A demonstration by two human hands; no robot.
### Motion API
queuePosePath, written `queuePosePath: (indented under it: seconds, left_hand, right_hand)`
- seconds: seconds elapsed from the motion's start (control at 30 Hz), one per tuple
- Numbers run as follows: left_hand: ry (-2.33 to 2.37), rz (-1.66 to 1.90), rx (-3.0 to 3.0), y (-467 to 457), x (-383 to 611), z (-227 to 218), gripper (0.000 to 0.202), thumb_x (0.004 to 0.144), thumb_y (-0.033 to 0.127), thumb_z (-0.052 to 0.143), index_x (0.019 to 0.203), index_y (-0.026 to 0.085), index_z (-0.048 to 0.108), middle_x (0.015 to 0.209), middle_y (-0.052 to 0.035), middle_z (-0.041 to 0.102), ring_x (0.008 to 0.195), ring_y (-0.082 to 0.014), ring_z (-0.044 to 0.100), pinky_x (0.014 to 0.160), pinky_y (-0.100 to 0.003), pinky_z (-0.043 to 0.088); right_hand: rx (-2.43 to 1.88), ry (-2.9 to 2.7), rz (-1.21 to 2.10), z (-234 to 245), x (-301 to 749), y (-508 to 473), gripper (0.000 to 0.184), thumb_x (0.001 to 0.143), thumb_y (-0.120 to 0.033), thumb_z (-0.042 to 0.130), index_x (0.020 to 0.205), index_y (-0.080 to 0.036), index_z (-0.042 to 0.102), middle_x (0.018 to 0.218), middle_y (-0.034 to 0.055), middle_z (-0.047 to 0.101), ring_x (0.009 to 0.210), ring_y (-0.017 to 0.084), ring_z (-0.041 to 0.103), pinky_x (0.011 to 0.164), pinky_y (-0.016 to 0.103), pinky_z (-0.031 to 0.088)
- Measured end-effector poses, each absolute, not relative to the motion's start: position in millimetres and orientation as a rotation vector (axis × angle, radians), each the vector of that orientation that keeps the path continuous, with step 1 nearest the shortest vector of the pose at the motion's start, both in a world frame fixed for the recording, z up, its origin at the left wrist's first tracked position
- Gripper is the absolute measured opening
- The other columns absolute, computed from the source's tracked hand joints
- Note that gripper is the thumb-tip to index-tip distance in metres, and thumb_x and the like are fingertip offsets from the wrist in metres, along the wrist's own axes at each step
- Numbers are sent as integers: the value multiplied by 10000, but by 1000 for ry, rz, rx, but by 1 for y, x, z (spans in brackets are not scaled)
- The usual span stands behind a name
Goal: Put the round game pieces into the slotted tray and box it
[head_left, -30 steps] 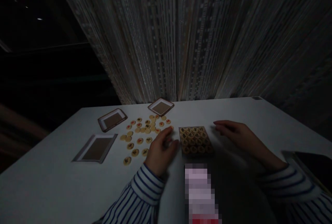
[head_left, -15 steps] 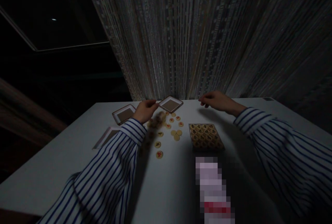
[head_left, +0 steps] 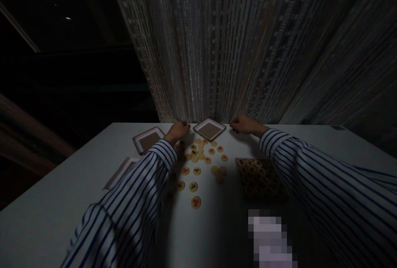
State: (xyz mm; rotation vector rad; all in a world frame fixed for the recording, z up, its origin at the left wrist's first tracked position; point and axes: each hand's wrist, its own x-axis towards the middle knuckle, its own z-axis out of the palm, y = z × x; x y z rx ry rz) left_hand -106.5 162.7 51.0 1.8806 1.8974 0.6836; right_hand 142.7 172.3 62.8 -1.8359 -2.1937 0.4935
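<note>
Both my arms, in blue-striped sleeves, reach to the far side of a white table. My left hand is curled just left of a small square tray with a brown inside. My right hand is curled just right of the same tray. I cannot make out anything in either hand. Several round yellow game pieces with red or black marks lie loose between my arms. A square box packed with more pieces sits under my right forearm.
Another square tray stands left of my left hand, and a third one is partly hidden by my left sleeve. A beaded curtain hangs right behind the table's far edge. The room is dark.
Both hands left the box of pieces and reached to the far edge, ending on either side of the small tray. The right hand drew closer to it over the last half second.
</note>
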Motion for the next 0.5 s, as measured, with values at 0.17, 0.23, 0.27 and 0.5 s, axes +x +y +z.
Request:
queuePosePath:
  seconds: [0.17, 0.23, 0.27, 0.5]
  left_hand:
    - [1909, 617, 1880, 180, -99, 43, 265, 790, 215, 445, 750, 70, 663, 686, -89, 647, 728, -179, 593, 648, -238, 414]
    - [1908, 607, 1869, 186, -95, 38, 262, 791, 208, 446, 747, 67, 663, 679, -94, 650, 725, -178, 598, 640, -233, 415]
    - [1906, 605, 1863, 189, -94, 35, 261, 791, 207, 447, 750, 66, 663, 682, -99, 654, 725, -179, 600, 634, -231, 415]
    - [1900, 612, 1813, 206, -86, 19, 266, 787, 249, 468, 767, 68, 662, 724, -124, 674, 746, -191, 620, 620, -229, 425]
  right_hand:
    - [-1937, -2186, 471, 48, 133, 192, 265, 803, -200, 463, 713, -68, 675, 680, 122, 668, 584, 141, 595, 498, 205, 366]
    - [-1974, -2176, 466, 42, 130, 198, 279, 806, -216, 461, 716, -66, 679, 678, 127, 666, 605, 153, 603, 504, 209, 368]
    - [-1990, -2170, 465, 39, 129, 201, 284, 807, -222, 460, 722, -66, 681, 678, 129, 666, 617, 157, 606, 511, 210, 372]
    - [-2038, -2106, 435, 24, 129, 216, 312, 806, -277, 463, 797, -65, 691, 777, 163, 669, 731, 195, 629, 588, 226, 405]
